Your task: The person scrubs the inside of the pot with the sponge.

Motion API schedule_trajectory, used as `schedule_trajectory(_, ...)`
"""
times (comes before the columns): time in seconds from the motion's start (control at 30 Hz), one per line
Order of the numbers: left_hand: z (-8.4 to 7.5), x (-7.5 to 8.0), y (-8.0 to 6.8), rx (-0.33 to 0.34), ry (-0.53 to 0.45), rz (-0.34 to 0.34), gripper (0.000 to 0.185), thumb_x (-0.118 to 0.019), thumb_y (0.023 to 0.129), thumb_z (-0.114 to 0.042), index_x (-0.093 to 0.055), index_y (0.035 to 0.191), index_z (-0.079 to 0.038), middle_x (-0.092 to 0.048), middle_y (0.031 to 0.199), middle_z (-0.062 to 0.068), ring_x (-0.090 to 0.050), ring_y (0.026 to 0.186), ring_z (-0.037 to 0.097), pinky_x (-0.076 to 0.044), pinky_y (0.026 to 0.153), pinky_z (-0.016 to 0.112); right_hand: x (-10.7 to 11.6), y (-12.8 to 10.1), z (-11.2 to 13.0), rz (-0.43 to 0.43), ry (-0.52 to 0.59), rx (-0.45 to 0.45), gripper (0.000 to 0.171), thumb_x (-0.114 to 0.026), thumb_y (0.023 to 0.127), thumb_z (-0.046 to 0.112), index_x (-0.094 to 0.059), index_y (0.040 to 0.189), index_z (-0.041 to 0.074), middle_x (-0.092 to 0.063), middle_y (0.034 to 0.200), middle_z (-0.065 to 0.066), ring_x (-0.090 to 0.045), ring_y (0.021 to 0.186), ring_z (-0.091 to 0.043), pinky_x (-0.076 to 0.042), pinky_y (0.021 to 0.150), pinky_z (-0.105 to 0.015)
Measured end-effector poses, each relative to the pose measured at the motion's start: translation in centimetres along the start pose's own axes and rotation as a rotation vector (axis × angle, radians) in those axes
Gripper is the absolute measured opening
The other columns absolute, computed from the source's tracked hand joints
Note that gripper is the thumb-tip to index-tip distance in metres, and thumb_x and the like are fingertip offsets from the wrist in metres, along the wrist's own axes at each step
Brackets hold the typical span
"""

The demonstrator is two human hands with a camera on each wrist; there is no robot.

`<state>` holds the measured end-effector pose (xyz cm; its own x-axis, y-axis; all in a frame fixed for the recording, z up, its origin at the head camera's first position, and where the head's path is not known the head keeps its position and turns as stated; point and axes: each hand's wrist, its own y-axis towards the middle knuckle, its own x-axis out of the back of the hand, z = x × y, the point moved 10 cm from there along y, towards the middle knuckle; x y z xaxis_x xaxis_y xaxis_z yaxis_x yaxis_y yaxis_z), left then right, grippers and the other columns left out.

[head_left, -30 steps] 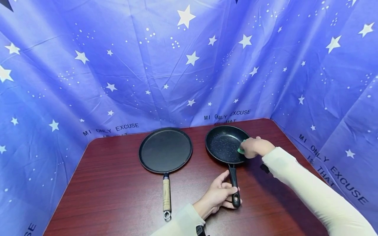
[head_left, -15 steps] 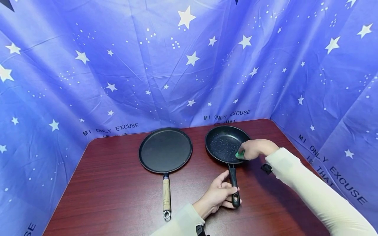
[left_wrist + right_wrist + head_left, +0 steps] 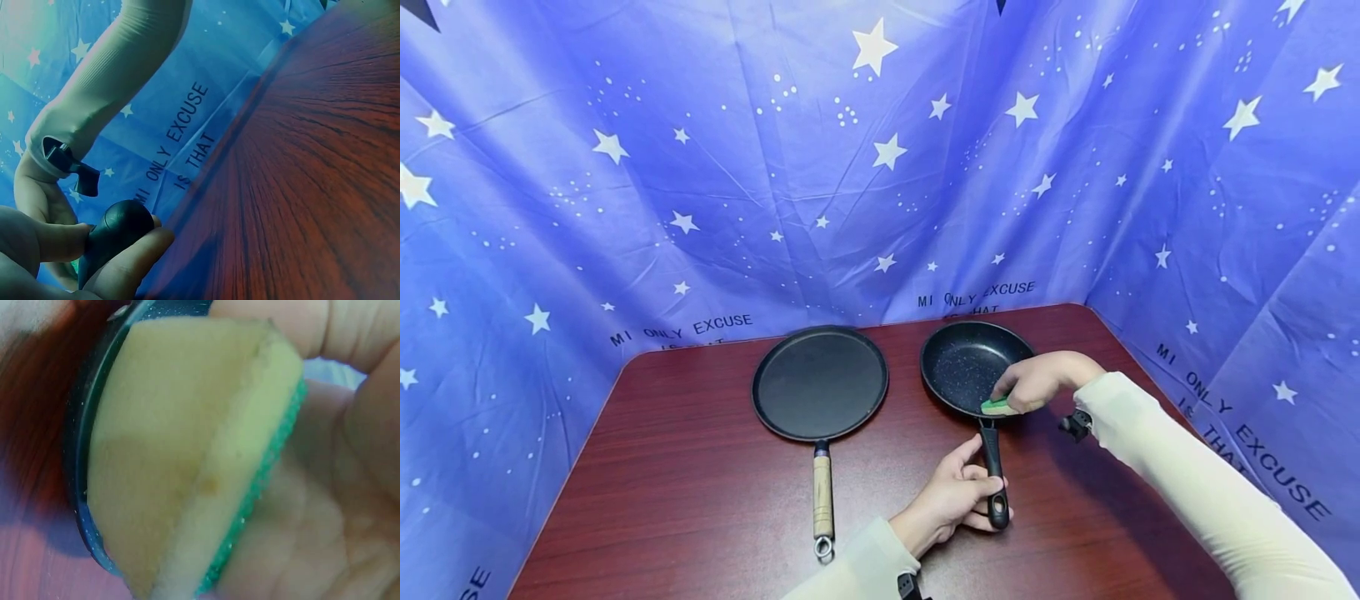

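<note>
— From the head camera, what was in the pans?

— The speckled frying pan (image 3: 968, 367) stood on the dark red table (image 3: 700, 500), right of the flat griddle pan (image 3: 820, 382), the two apart. The griddle held nothing that I could see. In the frying pan was only my sponge (image 3: 997, 407), down at the near rim just above where the handle joins.

— And your hands there?

— My right hand (image 3: 1033, 382) arched over that near rim, fingers curled down round the sponge, the sleeve running off to the lower right. My left hand (image 3: 958, 493) lay on the table with fingers and thumb wrapped round the frying pan's black handle (image 3: 994, 479), close to its end.

— What did the left wrist camera show?

— My left hand (image 3: 56, 262) from below, thumb and a finger closed on the rounded black butt of the handle (image 3: 119, 232). Behind it rose my right forearm in its pale sleeve, with the starry blue cloth (image 3: 187, 134) and the table's wood grain (image 3: 312, 175) to the right.

— And the right wrist camera?

— Very close and blurred. The sponge (image 3: 187, 456), yellow with a green scouring layer, sat folded in my right hand (image 3: 325, 506), fingers bent over its top edge and palm behind it. The yellow face lay against the frying pan's dark rim (image 3: 81, 462).
</note>
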<state>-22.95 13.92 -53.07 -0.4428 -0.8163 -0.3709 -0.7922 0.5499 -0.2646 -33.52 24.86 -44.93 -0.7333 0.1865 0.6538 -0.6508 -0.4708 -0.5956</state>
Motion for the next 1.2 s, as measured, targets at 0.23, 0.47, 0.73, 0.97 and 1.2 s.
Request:
schedule_trajectory(0.23, 0.0, 0.1, 0.1, -0.003, 0.007, 0.002, 0.079, -0.066, 0.098, 0.005, -0.027, 0.166, -0.007, -0.071, 0.097, 0.010, -0.075, 0.087, 0.049, -0.067, 0.063, 0.047, -0.6, 0.4, 0.1, 0.055, 0.153, 0.052, 0.076, -0.059, 0.076, -0.001, -0.052, 0.152, -0.003, -0.056, 0.137, -0.012, -0.049, 0.079, -0.012, -0.040, 0.061, -0.018)
schedule_trajectory(0.47, -0.2, 0.0, 0.0, -0.011, 0.018, 0.002, 0.079, -0.067, 0.097, 0.004, -0.027, 0.166, -0.005, -0.069, 0.092, 0.006, -0.076, 0.084, 0.046, -0.067, 0.060, 0.043, -0.5, 1.0, 0.8, 0.004, 0.101, 0.172, 0.073, -0.069, 0.084, 0.008, -0.053, 0.155, 0.007, -0.049, 0.155, -0.015, -0.044, 0.130, -0.029, -0.044, 0.102, -0.036)
schedule_trajectory(0.73, -0.3, -0.1, -0.1, -0.013, 0.025, 0.006, 0.079, -0.067, 0.097, 0.004, -0.029, 0.166, -0.005, -0.070, 0.092, 0.006, -0.077, 0.081, 0.042, -0.065, 0.055, 0.037, -0.6, 2.2, 1.4, -0.053, 0.167, 0.232, 0.068, -0.070, 0.094, 0.011, -0.047, 0.158, 0.004, -0.041, 0.164, -0.017, -0.029, 0.153, -0.038, -0.030, 0.126, -0.057)
schedule_trajectory(0.97, -0.2, 0.0, -0.1, -0.018, 0.020, -0.001, 0.079, -0.067, 0.097, 0.004, -0.028, 0.166, -0.004, -0.072, 0.097, 0.011, -0.077, 0.080, 0.043, -0.066, 0.058, 0.041, -0.8, 3.3, 1.7, -0.096, 0.233, 0.256, 0.064, -0.066, 0.100, 0.012, -0.044, 0.160, 0.004, -0.037, 0.166, -0.019, -0.027, 0.153, -0.037, -0.030, 0.126, -0.059)
schedule_trajectory(1.2, -0.2, -0.1, -0.2, -0.012, 0.033, 0.002, 0.078, -0.067, 0.098, 0.004, -0.029, 0.165, -0.004, -0.071, 0.094, 0.009, -0.077, 0.080, 0.041, -0.066, 0.057, 0.041, -0.7, 4.4, 1.7, -0.163, 0.272, 0.281, 0.066, -0.063, 0.102, 0.011, -0.038, 0.163, 0.004, -0.032, 0.169, -0.018, -0.031, 0.148, -0.030, -0.031, 0.124, -0.054)
